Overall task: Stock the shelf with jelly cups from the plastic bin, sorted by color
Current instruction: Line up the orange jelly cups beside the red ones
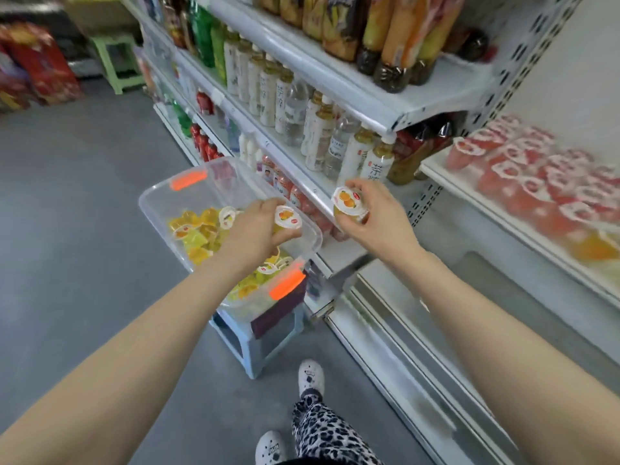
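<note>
Left hand (258, 229) curls round an orange cup (288, 219) over the bin (157, 196). Right hand (372, 216) wraps a second cup (349, 203) just past the bin rim, toward the shelf (503, 223). More yellow/orange cups are left in the bin. Red cups (536, 182) fill the shelf; the near end looks orange, but it's blurred. The cups should be light, thin-walled and slick, with peel lids. Grip the side wall gently, not the lid.

The person wears grey leopard-print trousers (330, 437) and white clogs (311, 377) with small dark markings.
</note>
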Action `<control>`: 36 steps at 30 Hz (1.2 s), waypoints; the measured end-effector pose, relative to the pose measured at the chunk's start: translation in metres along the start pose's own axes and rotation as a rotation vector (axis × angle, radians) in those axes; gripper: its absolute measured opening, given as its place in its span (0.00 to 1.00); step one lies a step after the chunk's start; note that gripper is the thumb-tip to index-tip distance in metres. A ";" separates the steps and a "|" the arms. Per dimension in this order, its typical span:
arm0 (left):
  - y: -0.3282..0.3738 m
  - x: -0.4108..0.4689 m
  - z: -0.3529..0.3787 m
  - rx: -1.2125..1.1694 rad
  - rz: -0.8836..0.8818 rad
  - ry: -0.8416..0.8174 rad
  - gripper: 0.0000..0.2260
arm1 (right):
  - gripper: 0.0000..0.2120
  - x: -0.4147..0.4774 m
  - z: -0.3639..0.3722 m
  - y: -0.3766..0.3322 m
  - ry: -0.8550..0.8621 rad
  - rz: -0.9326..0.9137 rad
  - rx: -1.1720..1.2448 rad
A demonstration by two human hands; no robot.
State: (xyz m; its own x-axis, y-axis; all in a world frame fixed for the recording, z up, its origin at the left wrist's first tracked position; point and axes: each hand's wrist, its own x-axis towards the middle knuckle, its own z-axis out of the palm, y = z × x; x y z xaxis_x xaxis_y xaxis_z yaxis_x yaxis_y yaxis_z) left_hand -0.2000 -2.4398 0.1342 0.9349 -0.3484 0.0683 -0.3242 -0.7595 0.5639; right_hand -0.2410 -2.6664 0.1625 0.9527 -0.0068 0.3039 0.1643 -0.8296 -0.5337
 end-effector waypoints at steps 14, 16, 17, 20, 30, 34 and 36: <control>0.215 0.002 0.027 0.038 0.466 -0.090 0.17 | 0.24 -0.119 -0.186 0.059 0.347 0.233 -0.223; 0.247 0.004 0.038 0.020 0.544 -0.078 0.18 | 0.24 -0.138 -0.213 0.072 0.387 0.282 -0.258; 0.264 0.004 0.045 0.005 0.572 -0.077 0.19 | 0.23 -0.148 -0.227 0.079 0.408 0.307 -0.272; 0.316 0.003 0.066 -0.010 0.646 -0.067 0.20 | 0.23 -0.177 -0.267 0.105 0.478 0.360 -0.296; 0.483 -0.021 0.148 -0.115 0.719 -0.123 0.29 | 0.21 -0.280 -0.393 0.198 0.558 0.536 -0.305; 0.534 -0.025 0.179 -0.062 0.760 -0.125 0.26 | 0.16 -0.311 -0.425 0.238 0.564 0.638 -0.297; 0.553 -0.027 0.192 -0.068 0.761 -0.122 0.25 | 0.15 -0.321 -0.434 0.259 0.549 0.674 -0.287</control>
State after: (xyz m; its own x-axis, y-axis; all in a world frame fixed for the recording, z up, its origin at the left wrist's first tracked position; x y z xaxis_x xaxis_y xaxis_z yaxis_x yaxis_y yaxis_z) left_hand -0.4321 -2.9564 0.2864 0.4347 -0.8217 0.3686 -0.8576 -0.2528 0.4480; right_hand -0.6151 -3.1211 0.2697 0.5562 -0.7436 0.3712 -0.5220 -0.6601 -0.5402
